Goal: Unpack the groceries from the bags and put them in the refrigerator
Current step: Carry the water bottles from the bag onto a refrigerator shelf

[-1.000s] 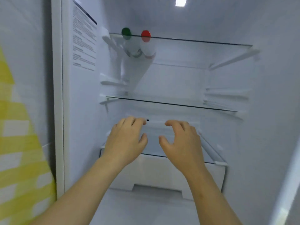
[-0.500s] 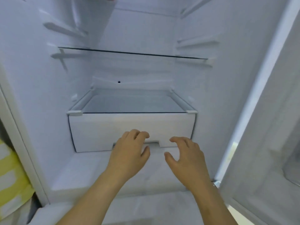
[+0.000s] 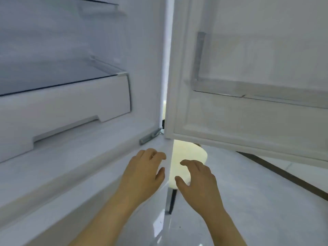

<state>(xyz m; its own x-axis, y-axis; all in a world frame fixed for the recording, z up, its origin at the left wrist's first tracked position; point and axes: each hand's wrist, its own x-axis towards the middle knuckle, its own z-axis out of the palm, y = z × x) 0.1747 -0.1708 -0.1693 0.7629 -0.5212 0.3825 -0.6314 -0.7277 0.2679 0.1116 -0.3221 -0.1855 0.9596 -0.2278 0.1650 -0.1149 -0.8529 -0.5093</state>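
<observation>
Now the left hand (image 3: 143,173) and right hand (image 3: 198,180) are hovering empty, loosely curled, while a pale yellow rounded thing (image 3: 188,155), maybe a bag, is sitting under the white fridge door (image 3: 248,121), nearer the right hand.

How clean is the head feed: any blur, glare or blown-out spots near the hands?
Head view: soft throughout, the drawer and door edges smeared; a pale yellow patch between the left hand and right hand is blown out, so unidentifiable; glare streaks the floor.

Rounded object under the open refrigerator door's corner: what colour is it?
It is a pale yellow rounded object, clearest in the head view.
</observation>
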